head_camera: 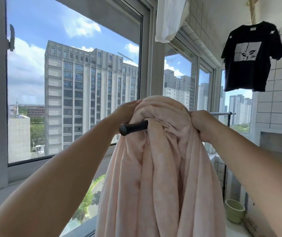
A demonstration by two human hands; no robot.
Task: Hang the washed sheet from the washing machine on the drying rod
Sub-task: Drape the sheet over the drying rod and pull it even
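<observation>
Both hands are up at the drying rod (134, 128), each gripping the pale pink sheet (162, 168) where it bunches over the bar. On the window side, the left hand (128, 112) has its fingers wrapped over the top of the bundle, pressing into the folds just above the rod's dark capped end. On the other side of the bundle, the right hand (203, 125) holds a fistful of cloth, knuckles toward the camera, fingers curled tight into the fabric. The hands sit apart, with the gathered hump of sheet between them.

The sheet is draped over the rod near its close end and hangs down in long vertical folds, filling the lower middle of the view; its bottom edge runs out of frame. The rod's black end pokes out from the cloth toward the left, while its far stretch (a thin pale bar) shows beyond the right hand, running toward the tiled wall (277, 103).

A black T-shirt (251, 57) with a pale square print hangs high on the right, in front of the tiles. A white cloth (169, 17) hangs at the top, near the window frame. A pale green pot (234, 211) sits on the ledge low at the right. Tall buildings and cloudy blue sky show through the window (75, 65).
</observation>
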